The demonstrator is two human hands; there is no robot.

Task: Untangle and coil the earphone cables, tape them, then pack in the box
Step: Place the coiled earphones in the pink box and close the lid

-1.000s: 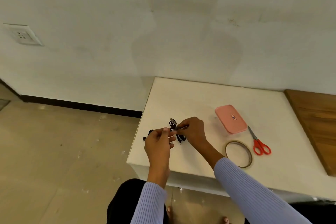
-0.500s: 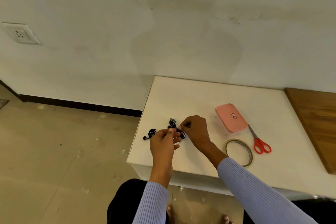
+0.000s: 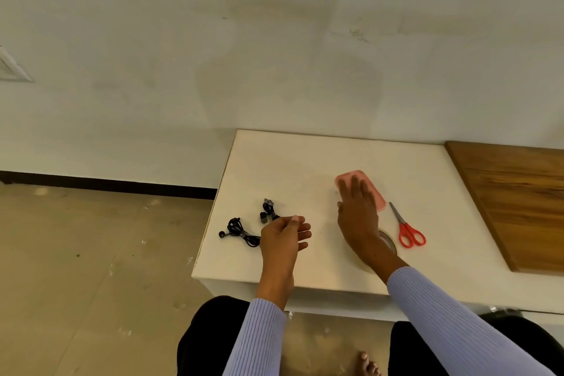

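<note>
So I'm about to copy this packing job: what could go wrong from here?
The earphones lie near the table's left edge, so a nudge from the left hand could knock them off. The right hand reaches over the tape roll toward the pink box; its sleeve might drag the tape or bump the scissors.

Near left: two black coiled earphone cables (image 3: 244, 227) on the white counter (image 3: 280, 162), beside its left edge.
Middle: left hand (image 3: 282, 236) just right of them.
Far right: pink box (image 3: 374, 189) under right hand (image 3: 357, 217).
Near right: tape roll (image 3: 388, 243), then red-handled scissors (image 3: 407, 230).
</note>
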